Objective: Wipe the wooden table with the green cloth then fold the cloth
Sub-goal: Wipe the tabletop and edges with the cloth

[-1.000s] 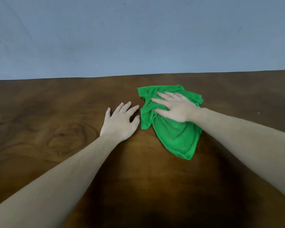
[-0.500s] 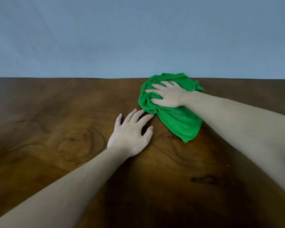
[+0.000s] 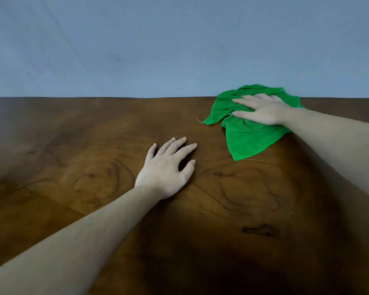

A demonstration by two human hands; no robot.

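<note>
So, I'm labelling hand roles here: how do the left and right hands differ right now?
The right hand presses flat on the green cloth at the table's far edge; the left hand rests on bare wood, nearer, apart from the cloth. Both are palm-down with fingers extended.

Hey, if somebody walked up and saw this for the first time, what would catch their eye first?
The bright green cloth stands out first, bunched at the far right edge of the dark wooden table, against the blue-grey wall. The right hand presses flat on top of it with straight fingers. The left hand rests spread on bare wood nearer the middle, clear of the cloth.
</note>
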